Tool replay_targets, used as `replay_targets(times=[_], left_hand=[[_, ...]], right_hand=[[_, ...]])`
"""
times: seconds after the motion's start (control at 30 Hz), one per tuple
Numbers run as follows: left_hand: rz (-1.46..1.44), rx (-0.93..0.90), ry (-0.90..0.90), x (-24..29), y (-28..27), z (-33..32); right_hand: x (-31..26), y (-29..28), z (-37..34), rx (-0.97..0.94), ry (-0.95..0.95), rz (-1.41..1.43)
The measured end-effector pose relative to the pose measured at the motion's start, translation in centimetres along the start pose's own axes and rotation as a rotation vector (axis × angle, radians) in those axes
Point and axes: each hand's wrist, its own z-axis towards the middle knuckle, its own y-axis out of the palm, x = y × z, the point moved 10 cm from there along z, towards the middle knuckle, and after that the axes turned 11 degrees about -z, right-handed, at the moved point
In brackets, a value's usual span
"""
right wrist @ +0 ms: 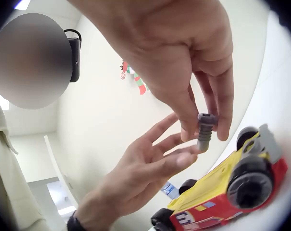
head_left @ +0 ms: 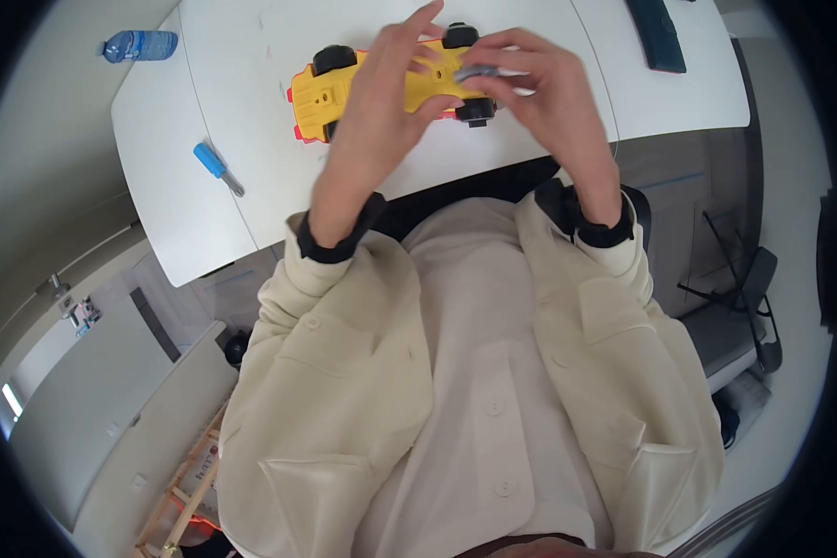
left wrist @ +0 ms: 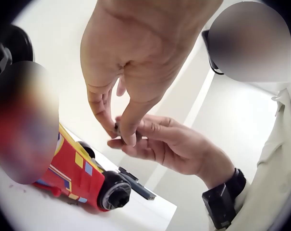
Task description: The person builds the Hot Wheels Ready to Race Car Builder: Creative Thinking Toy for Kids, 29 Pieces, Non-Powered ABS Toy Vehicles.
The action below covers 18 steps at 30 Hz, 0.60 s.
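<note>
A toy car (head_left: 322,97) lies upside down on the white table, yellow underside up and black wheels raised; its red side with stickers shows in the right wrist view. Over its right end, my right hand (head_left: 553,88) pinches a thick grey screw (right wrist: 205,130) between thumb and fingers, the head upward and the threaded shank pointing down. My left hand (head_left: 381,107) is held above the middle of the car, fingers spread and thumb apart. In the right wrist view the left fingertips (right wrist: 186,160) come right up beside the screw's lower end.
A blue-handled screwdriver (head_left: 216,167) lies on the table to the left of the car. Farther left, near the edge, is a water bottle (head_left: 139,46) on its side. A dark flat case (head_left: 656,35) lies at the far right. A chair (head_left: 744,307) stands on the floor to the right.
</note>
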Motion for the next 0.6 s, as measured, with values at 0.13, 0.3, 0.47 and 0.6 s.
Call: replay_targets(times=[0.13, 0.3, 0.47, 0.6], left_hand=[[0.503, -0.031, 0.137, 0.4, -3.8, -1.7], [0.584, -0.036, -0.003, -5.7, -5.7, -3.9], [0.532, 0.003, -0.028, -6.5, -5.9, -4.7], [0.601, 0.011, 0.03, -6.1, -5.9, -4.8]], right_hand=[[0.8, -1.6, 0.6, -0.02, -0.116, -0.215], [0.1, 0.0, 0.8, -0.019, -0.248, -0.311], [0.3, 0.7, 0.8, -0.097, -0.226, -0.292], [0.3, 1.3, 0.5, -0.131, -0.231, -0.39]])
